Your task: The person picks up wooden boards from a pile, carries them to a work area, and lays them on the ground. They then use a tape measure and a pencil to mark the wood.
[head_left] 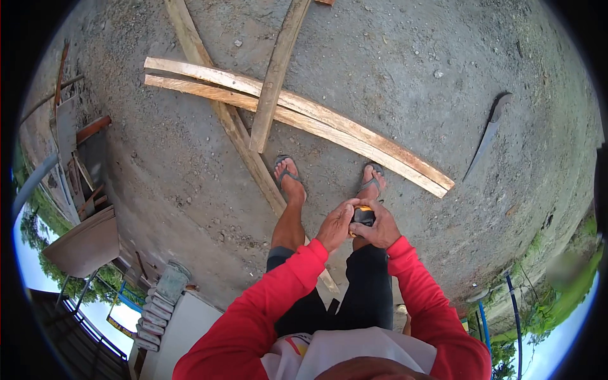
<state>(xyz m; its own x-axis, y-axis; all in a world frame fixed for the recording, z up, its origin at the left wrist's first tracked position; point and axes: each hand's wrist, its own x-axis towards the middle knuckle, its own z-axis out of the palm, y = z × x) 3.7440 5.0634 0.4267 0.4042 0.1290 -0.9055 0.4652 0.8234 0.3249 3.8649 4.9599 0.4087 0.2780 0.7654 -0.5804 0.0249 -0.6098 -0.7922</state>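
A black and yellow tape measure (363, 216) is held between my two hands, in front of my thighs. My left hand (335, 226) is closed against its left side, with the fingertips at its top edge. My right hand (382, 228) wraps its right side, the thumb lying near the front. No blade can be made out. Beyond my feet, two pale wooden beams (354, 140) lie side by side on the ground. A greyish plank (278, 76) rests across them, and a longer plank (237, 130) passes beneath them at a slant.
A handsaw (487, 136) lies on the dirt ground to the right. Scrap wood and boards (79, 158) are heaped at the far left. Stacked grey bags or blocks (155, 313) stand at lower left by a white surface (180, 329). Blue posts (484, 323) rise at lower right.
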